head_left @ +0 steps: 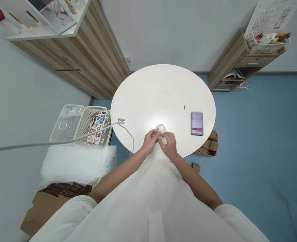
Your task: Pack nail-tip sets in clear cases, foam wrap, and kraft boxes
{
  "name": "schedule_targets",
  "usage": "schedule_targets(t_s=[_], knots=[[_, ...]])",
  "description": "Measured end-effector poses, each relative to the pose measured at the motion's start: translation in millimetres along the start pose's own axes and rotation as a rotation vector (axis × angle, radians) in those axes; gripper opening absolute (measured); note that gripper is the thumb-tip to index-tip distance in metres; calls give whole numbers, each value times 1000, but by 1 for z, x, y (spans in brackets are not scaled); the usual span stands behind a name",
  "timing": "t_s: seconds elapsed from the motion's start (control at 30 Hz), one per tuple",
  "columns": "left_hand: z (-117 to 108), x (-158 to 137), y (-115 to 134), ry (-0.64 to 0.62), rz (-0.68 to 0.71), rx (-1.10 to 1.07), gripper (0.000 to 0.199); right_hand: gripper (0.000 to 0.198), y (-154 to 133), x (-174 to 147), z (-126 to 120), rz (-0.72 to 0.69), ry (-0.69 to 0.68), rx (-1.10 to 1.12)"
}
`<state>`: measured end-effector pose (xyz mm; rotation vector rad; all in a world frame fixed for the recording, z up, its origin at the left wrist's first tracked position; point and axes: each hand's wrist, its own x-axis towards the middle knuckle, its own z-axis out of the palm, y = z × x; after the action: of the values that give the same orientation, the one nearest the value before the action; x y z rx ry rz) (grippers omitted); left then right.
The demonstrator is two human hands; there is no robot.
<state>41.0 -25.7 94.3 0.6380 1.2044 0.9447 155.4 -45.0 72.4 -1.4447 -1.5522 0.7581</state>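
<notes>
Near the close edge of the white bench, the left hand and right hand meet, fingers pinched narrow at a small clear plastic piece that shows between and just beyond them; from where I stand, I can't tell what else sits between the fingertips. Right of the hands lies a blurred flat device. Left of them is a cluster of small reddish pieces; farther left, a perforated white basket holds printed cards.
</notes>
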Motion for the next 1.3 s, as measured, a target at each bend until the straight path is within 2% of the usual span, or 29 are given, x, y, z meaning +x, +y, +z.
schedule_targets(t_s=[0.1,0.17,0.23,0.3,0.43,0.57,0.8,0.97,1.03,1.2,1.3], knots=[[-4,1,0,35,5,-5,32,18,1,-3,-1,-95,-141,-24],[-8,3,1,22,-15,-37,34,20,2,-5,-6,-94,-135,-21],[-12,5,1,-10,-50,-74,35,24,6,-3,-13,-1,-36,5],[-14,7,1,-37,-74,-89,35,33,10,0,-21,164,36,113],[-15,9,-2,-55,-70,-73,32,39,19,9,-34,447,-69,501],[-16,9,-5,-54,-57,-14,34,37,20,10,-39,531,-169,651],[-31,11,-8,-69,19,204,47,34,21,4,-35,666,-116,710],[-42,7,-2,-218,244,544,83,34,23,3,-33,683,-122,759],[-42,4,3,-268,297,662,92,35,22,4,-32,672,-132,768],[-41,4,10,-259,327,742,85,41,22,4,-31,608,-192,714],[-43,6,9,-262,313,689,84,63,23,5,-35,444,-248,603]])
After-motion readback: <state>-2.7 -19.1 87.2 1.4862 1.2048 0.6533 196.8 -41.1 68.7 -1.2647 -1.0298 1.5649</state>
